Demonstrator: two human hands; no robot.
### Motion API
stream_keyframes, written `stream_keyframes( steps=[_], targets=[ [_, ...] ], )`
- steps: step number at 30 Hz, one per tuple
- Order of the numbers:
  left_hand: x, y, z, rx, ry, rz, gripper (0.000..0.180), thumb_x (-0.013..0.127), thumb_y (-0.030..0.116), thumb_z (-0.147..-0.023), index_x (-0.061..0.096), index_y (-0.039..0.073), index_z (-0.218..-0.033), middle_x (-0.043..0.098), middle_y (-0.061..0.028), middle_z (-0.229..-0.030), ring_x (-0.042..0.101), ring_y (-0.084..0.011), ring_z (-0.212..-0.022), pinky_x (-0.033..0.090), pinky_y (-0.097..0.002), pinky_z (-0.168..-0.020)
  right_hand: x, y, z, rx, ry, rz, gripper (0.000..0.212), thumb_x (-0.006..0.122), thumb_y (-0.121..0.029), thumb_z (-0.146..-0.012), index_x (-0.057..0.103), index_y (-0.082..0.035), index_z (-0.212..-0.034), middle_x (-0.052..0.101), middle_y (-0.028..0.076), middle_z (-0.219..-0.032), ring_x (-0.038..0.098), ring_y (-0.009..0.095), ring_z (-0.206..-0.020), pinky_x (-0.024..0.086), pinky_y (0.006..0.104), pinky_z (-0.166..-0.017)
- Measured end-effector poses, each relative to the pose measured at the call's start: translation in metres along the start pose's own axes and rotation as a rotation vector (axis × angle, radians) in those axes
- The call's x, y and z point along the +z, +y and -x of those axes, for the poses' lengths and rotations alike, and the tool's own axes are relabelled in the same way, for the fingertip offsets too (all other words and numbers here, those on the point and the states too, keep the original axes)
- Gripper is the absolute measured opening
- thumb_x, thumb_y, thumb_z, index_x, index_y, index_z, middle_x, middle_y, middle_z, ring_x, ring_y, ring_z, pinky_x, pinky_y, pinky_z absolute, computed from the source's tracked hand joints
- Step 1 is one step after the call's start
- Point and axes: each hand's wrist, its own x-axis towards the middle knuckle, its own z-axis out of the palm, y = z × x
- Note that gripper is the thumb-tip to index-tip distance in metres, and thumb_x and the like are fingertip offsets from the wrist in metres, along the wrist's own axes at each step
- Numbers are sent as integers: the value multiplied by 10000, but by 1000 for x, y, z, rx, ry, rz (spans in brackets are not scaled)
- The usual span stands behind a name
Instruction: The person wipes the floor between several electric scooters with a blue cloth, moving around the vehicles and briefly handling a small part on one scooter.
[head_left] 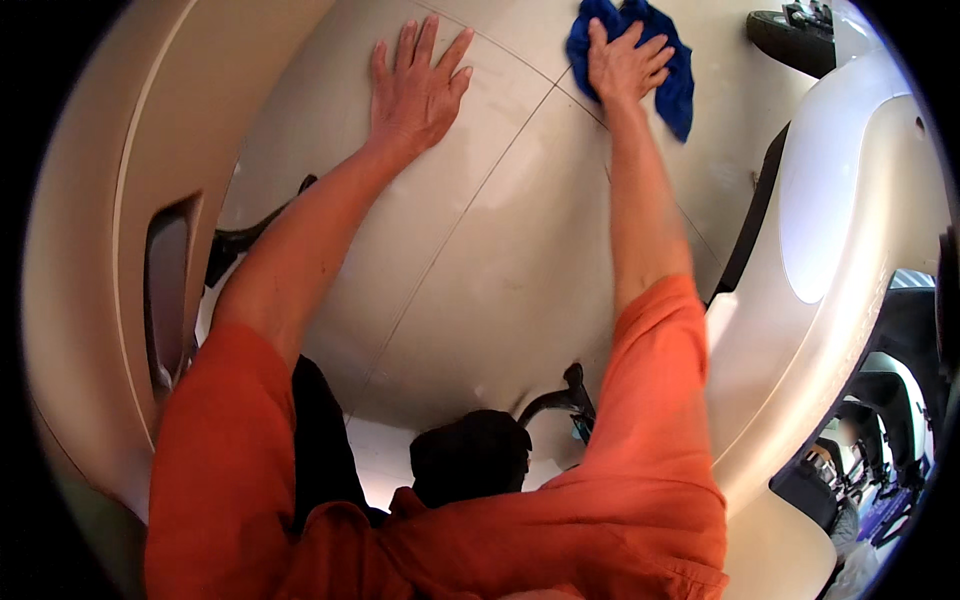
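My left hand point(415, 98) rests palm down on the pale tiled floor point(490, 250), its fingers spread and nothing in them. To its right, my right hand point(626, 66) lies over a blue cloth point(680, 108), fingers apart and pressing on top of the fabric. The crumpled cloth shows around the fingers and hangs out toward the lower right of the hand. Both arms reach forward, in short orange sleeves.
A beige panel point(80, 230) with a dark recess point(170, 280) stands along the left. On the right is a glossy pale curved shell point(820, 200). A black wheel point(790, 42) sits at the far right. Near my body is a curved black metal leg point(556, 398).
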Motion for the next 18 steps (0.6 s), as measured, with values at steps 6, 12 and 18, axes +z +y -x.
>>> stream_keyframes(
  steps=[6,12,18],
  targets=[
    [1,1,4,-2,-21,63,490,357,397,-1002,304,304,-1481,232,-105,-1550,214,-316,-1422,142,-577,-1117,-19,90,-70,342,-152,159,912,334,-684,-892,269,35,-1449,164,298,-1521,69,433,-1432,102,557,-1121],
    [-1,7,-1,-24,-61,43,507,345,415,-997,273,327,-1491,210,-98,-1562,205,-304,-1429,110,-579,-1118,-58,211,-42,1224,163,92,909,346,-621,-912,153,68,-1473,12,317,-1537,-14,475,-1426,22,586,-1138],
    [-9,17,-8,-37,-91,4,520,338,434,-995,250,333,-1497,163,-93,-1580,179,-305,-1437,92,-579,-1122,-35,151,-92,907,93,195,870,372,-601,-900,218,40,-1468,105,303,-1535,43,473,-1423,66,616,-1115]
  ],
)
